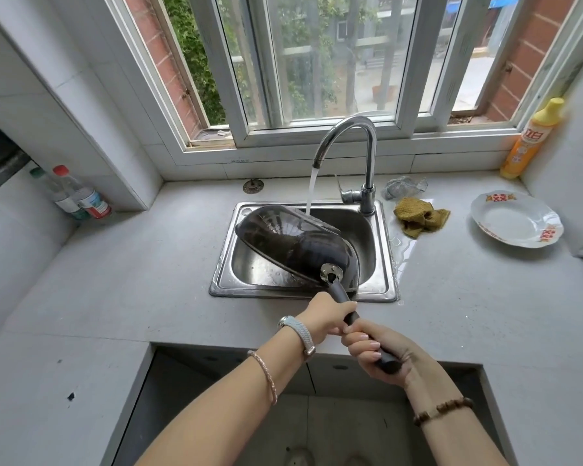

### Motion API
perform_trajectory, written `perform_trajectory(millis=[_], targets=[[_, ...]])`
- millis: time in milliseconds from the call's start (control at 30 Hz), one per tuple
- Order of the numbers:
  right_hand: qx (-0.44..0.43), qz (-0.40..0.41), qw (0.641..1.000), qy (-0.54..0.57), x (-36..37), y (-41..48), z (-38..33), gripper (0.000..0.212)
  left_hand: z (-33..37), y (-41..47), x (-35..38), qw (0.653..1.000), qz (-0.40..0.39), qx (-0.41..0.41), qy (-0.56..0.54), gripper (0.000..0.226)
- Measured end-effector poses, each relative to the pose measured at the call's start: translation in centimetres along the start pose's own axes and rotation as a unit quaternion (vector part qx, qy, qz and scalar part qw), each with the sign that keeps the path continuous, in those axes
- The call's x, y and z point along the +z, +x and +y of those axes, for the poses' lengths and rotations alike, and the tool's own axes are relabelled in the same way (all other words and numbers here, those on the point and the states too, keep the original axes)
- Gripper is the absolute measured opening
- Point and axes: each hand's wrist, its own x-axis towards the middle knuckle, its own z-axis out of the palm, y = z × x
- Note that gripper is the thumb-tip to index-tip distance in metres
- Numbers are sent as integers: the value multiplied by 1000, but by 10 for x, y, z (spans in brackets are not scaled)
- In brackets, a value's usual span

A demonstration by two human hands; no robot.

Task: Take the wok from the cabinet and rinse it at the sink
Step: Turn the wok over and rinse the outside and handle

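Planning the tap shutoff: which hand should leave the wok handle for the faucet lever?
Right. The faucet lever sits right-rear of the sink, and the right hand grips the handle end; the left hand, nearer the wok, likely steadies it better.

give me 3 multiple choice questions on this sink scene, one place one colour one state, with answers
1. Where is the white plate?
A) on the counter right of the sink
B) inside the sink
C) on the window sill

2. What colour is the dish soap bottle?
A) blue
B) yellow
C) black

3. What is the faucet doing?
A) off
B) dripping slowly
C) running onto the tilted wok

1 A: it lies on bare counter.
2 B: its body and cap are yellow.
3 C: a stream falls onto the wok, whose handle the left hand and right hand grip.
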Motion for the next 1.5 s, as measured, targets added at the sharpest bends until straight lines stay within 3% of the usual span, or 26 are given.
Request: perform_trajectory(millis=[100, 467, 867, 1100, 1267, 1500], targets=[[12, 16, 1000, -10, 6, 4, 5, 10, -6, -1, -7, 1000, -7, -16, -16, 26], [3, 68, 996, -52, 18, 14, 13, 13, -22, 3, -16, 996, -15, -33, -83, 33], [18, 74, 995, -62, 25, 13, 6, 8, -14, -1, -18, 993, -18, -34, -110, 23], [15, 93, 990, -102, 44, 7, -6, 13, -7, 0, -21, 993, -12, -2, -121, 42], [-25, 127, 980, -151, 57, 2, -11, 11, 1, -4, -23, 986, -44, 7, -159, 28], [-41, 151, 964, -216, 69, 5, -20, 7, 8, -7, -29, 975, -52, 5, -218, 25]])
